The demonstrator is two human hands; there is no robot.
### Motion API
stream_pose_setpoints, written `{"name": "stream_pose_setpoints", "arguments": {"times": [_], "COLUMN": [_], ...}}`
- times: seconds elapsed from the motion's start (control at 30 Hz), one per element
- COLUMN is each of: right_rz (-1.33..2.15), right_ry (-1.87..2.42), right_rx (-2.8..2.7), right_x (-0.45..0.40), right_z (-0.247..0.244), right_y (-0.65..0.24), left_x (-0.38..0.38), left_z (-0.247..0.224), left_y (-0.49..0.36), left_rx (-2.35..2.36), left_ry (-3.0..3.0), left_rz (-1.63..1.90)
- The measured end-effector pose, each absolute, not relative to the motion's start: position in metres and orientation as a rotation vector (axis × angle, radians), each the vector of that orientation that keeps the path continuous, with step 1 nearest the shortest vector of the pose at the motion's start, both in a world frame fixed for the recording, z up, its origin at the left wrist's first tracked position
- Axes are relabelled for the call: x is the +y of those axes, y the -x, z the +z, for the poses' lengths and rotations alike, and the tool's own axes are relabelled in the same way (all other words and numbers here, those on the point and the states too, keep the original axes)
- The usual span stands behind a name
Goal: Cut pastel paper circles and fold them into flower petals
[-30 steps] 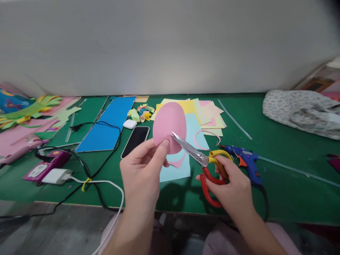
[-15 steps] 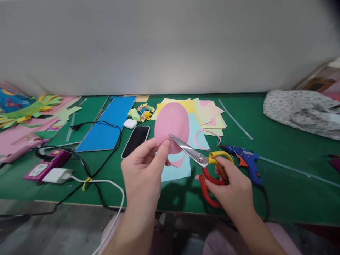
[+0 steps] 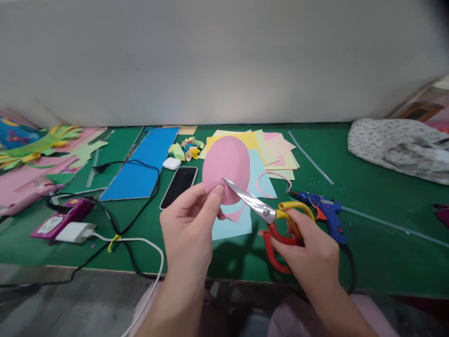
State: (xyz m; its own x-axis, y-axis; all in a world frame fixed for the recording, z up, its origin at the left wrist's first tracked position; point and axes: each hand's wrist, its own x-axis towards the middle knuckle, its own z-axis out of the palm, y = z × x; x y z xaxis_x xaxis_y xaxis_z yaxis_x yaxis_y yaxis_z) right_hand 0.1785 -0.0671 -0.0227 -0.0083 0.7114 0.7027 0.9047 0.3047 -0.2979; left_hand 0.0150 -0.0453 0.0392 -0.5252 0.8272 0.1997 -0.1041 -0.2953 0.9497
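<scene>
Between its thumb and fingers, my left hand [image 3: 191, 227] pinches the lower left edge of a pink paper oval [image 3: 227, 161]. My right hand [image 3: 310, 250] grips a pair of scissors [image 3: 254, 203] by the red and yellow handles. The silver blades reach up and left across the lower part of the oval, with the tip close to my left thumb. Whether the blades pass through the paper I cannot tell. Below the oval, a pink offcut [image 3: 235, 213] lies over light blue paper [image 3: 229, 228].
A blue glue gun [image 3: 324, 210] lies right of the scissors, near a thin pink paper ring [image 3: 261, 185]. Coloured sheets [image 3: 280, 150] are stacked behind. On the left are a phone [image 3: 179, 187], a blue board [image 3: 140, 164], a purple power strip [image 3: 68, 217] and cables.
My right hand has shifted slightly to the right, and the yellow handle has spread a little from the red one. The pink oval has tilted slightly; my left hand stays almost still.
</scene>
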Motion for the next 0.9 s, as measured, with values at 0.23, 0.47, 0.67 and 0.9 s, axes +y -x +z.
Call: {"name": "stream_pose_setpoints", "arguments": {"times": [0.23,0.47,0.67,0.9], "right_rz": [-0.299,-0.023,-0.019,-0.115], "right_ry": [1.469,1.488,1.44,1.404], "right_rx": [-1.759,-1.642,-1.701,-1.78], "right_x": [-0.068,-0.068,-0.066,-0.063], "right_z": [-0.028,-0.036,-0.034,-0.031], "right_y": [-0.18,-0.181,-0.185,-0.186], "left_x": [-0.044,-0.046,-0.046,-0.045], "left_z": [0.039,0.042,0.041,0.04], "left_y": [-0.017,-0.015,-0.013,-0.015], "left_rx": [1.357,1.341,1.304,1.338], "left_ry": [-0.953,-0.926,-0.919,-0.993], "left_rz": [1.896,1.868,1.868,1.903]}}
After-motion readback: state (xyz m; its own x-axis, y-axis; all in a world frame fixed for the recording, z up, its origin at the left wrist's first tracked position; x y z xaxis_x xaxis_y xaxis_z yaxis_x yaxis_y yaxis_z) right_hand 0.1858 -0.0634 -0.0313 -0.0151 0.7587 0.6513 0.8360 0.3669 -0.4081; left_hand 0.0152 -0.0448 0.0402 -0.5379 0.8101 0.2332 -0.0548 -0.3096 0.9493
